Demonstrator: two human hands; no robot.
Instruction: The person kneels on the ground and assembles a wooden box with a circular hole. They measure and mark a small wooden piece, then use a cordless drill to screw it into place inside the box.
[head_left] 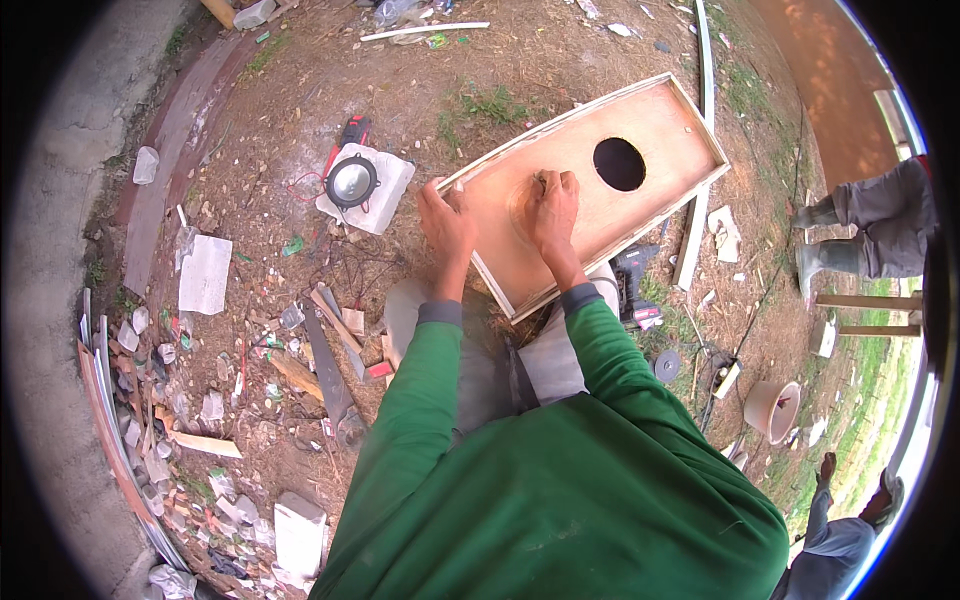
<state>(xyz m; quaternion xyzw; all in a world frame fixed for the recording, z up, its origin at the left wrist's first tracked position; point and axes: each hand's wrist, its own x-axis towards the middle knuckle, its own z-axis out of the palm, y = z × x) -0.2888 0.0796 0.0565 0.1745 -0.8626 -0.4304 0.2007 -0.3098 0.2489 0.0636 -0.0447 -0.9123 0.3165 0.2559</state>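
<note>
A shallow wooden box (640, 215) with a raised pale rim lies tilted across my knees. Its reddish plywood face has one round black hole (619, 164) and, nearer me, a curved mark or groove around the spot where I work. My left hand (447, 222) is closed over the box's left edge. On the face, my right hand (555, 212) is curled within the curved mark, its fingers bunched; anything in them is too hidden to name. A round speaker (351, 182) with a black rim rests on a white slab (391, 190) to the left.
Behind the speaker lies a red-and-black tool (354, 130). A handsaw (330, 370) and scrap wood lie left of my legs. Right of my knee are a black power tool (634, 282), a grey disc (667, 365) and a bucket (771, 411). Two other people are at the right edge.
</note>
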